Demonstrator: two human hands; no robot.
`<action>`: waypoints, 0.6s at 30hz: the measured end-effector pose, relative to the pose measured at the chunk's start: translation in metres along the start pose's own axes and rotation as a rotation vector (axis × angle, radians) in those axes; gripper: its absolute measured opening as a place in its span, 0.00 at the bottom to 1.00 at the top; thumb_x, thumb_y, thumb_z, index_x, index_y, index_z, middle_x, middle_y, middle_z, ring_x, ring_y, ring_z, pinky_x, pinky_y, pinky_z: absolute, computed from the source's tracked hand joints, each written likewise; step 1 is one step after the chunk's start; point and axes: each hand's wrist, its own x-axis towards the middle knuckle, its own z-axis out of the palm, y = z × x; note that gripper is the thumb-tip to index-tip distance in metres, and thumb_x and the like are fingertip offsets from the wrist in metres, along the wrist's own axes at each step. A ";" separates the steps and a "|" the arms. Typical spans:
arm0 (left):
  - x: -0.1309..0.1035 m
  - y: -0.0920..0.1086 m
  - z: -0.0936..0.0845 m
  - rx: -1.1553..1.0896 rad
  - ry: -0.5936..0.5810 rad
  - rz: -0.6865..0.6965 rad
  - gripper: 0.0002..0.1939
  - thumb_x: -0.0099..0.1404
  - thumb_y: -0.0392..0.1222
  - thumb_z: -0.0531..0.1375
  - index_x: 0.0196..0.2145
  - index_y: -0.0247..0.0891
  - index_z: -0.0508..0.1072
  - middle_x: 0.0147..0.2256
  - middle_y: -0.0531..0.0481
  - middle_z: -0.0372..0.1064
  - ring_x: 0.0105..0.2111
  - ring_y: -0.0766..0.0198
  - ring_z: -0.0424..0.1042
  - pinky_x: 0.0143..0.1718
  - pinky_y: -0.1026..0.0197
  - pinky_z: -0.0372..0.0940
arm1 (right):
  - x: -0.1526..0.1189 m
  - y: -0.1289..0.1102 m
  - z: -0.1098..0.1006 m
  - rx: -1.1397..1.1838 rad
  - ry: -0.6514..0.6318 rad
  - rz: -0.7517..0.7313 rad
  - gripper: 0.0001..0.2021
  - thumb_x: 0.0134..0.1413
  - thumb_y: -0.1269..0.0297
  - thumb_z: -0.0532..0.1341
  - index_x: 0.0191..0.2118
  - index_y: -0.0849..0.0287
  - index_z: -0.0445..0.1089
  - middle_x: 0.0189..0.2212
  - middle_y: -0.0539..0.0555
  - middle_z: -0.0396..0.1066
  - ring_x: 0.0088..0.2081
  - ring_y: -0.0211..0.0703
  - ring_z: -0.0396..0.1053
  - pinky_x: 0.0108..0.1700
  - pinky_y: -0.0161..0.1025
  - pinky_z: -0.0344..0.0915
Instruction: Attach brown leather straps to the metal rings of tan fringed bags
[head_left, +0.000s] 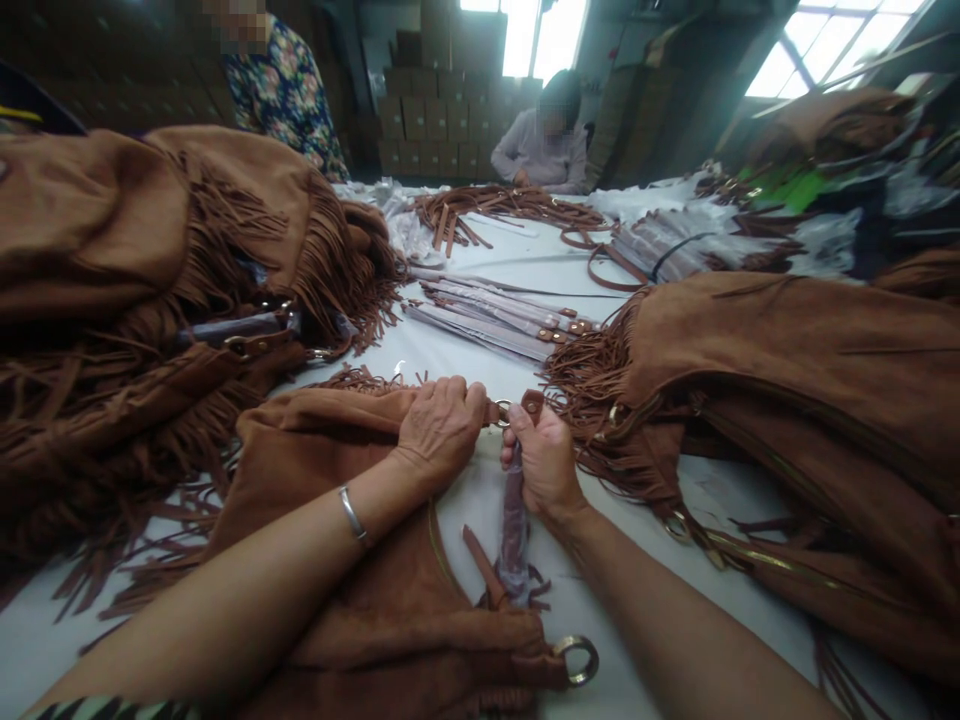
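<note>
A brown suede bag lies on the table in front of me. My left hand is closed over its upper edge, beside a metal ring on a short tab. In my right hand is a brown strap wrapped in clear plastic. The strap's bare end sticks up above my thumb, close to the ring; whether it passes through the ring I cannot tell. The plastic-wrapped part hangs down towards the bag's opening. A second ring sits at the bag's near corner.
Fringed brown bags are piled at the left, and another bag lies at the right. Wrapped straps lie across the middle of the white table. Two people are on the far side, with stacked cartons behind.
</note>
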 end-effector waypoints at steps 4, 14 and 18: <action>-0.002 0.001 0.003 0.021 0.072 -0.006 0.09 0.67 0.37 0.47 0.37 0.36 0.65 0.31 0.44 0.61 0.33 0.54 0.62 0.35 0.54 0.55 | -0.003 -0.001 0.001 0.069 -0.002 0.032 0.16 0.47 0.53 0.63 0.32 0.58 0.59 0.16 0.41 0.61 0.14 0.27 0.57 0.14 0.25 0.56; -0.003 -0.007 0.004 0.014 0.091 0.177 0.08 0.67 0.39 0.48 0.35 0.38 0.65 0.31 0.46 0.62 0.32 0.55 0.62 0.36 0.55 0.55 | 0.013 -0.017 -0.024 -0.106 -0.331 0.208 0.17 0.43 0.54 0.66 0.27 0.60 0.60 0.12 0.41 0.58 0.10 0.27 0.52 0.11 0.24 0.50; -0.003 -0.007 0.004 0.015 0.134 0.068 0.08 0.67 0.40 0.49 0.36 0.37 0.66 0.30 0.46 0.61 0.32 0.55 0.62 0.35 0.56 0.55 | -0.002 -0.001 -0.004 0.050 -0.037 -0.035 0.15 0.47 0.54 0.64 0.30 0.59 0.60 0.14 0.41 0.59 0.12 0.27 0.55 0.13 0.25 0.54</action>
